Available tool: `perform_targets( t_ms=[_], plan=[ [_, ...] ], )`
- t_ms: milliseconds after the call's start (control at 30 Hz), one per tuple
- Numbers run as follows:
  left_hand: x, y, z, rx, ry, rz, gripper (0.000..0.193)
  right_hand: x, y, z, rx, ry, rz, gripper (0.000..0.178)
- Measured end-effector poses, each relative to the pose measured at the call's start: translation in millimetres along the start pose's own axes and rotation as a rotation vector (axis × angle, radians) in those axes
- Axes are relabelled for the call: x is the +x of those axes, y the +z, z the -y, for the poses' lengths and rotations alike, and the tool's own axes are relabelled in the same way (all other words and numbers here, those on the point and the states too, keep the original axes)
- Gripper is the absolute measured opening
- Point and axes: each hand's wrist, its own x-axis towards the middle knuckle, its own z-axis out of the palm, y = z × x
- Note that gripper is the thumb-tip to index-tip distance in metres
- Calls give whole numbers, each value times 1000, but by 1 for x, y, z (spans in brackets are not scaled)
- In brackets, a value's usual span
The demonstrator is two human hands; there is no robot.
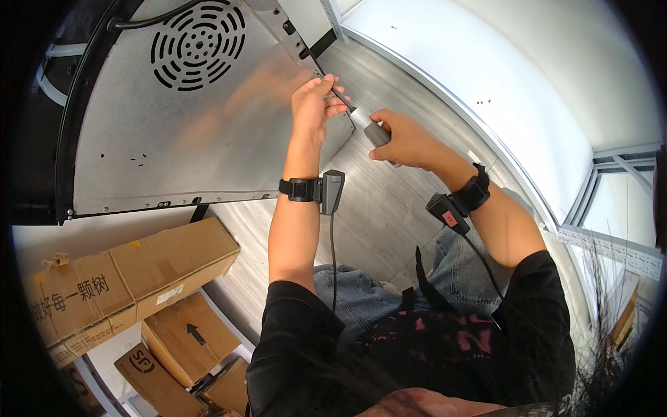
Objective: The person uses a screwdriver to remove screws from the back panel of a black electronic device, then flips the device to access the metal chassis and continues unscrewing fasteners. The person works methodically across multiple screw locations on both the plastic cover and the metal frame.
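Note:
A thick-handled grey screwdriver (376, 132) with a silver collar and a long dark shaft is in my right hand (405, 141), fingers wrapped round the handle. Its shaft slants up and left toward the edge of a large metal cabinet panel (208, 139). Close to the tip, my left hand (316, 104) pinches the shaft between thumb and fingers, with the other fingers loosely curled. A small metal piece shows at the tip; whether it is a screw I cannot tell. The panel has round vent slots and small holes along its border.
Black frame edging (75, 118) and a black cable (156, 23) border the panel. Long cardboard boxes (139, 267) and smaller cartons (187, 333) sit at lower left. A white shelf (479, 83) curves along the right above the grey wood-look floor (375, 215). Both wrists carry strapped devices with cables.

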Motion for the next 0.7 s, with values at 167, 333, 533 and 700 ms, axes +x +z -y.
perform_targets(
  t_ms=[167, 333, 533, 700],
  plan=[
    [2, -1, 3, 45, 16, -43, 22, 6, 4, -8, -217, -172, -104, 63],
    [4, -6, 6, -15, 23, -4, 22, 3, -2, -6, 188, 45, 42, 61],
    [1, 1, 0, -56, 7, -15, 23, 0, -1, -8, 44, -59, -42, 59],
    [2, -2, 6, -6, 29, -28, 23, -5, 4, 4, -13, -51, -30, 60]
  ],
)
